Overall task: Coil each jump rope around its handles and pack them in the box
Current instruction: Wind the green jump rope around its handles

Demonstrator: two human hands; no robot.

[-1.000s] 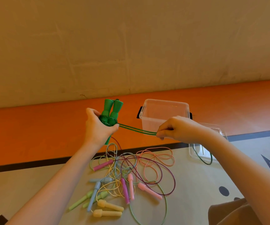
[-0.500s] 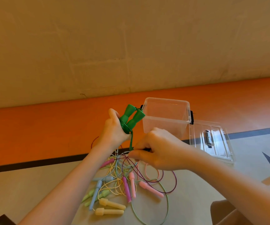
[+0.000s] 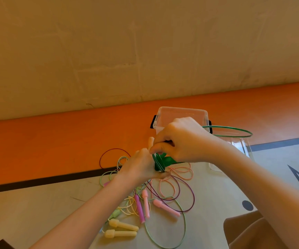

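A: Report the position of the dark green plastic jump rope (image 3: 160, 161).

B: Its two handles are gripped in the left hand (image 3: 141, 167), fingers curled round them, with several turns of green cord lying across the handles. The right hand (image 3: 179, 141) sits directly above, thumb and fingertips pinching the cord at the bundle. A free loop of the same cord arcs out to the right, passing in front of the clear plastic storage box (image 3: 182, 114).

A: Report the box.

B: It stands open on the floor (image 3: 37, 212) behind both hands, on the orange band. Its clear lid (image 3: 242, 146) lies just beside it on the right.

A: Remaining items?

B: Loose on the floor below the hands: pale yellow handles (image 3: 121, 230), a magenta handle (image 3: 139, 209), pink handles (image 3: 165, 209), a light green handle (image 3: 115, 213), and tangled cords in maroon, pink, yellow and light green.
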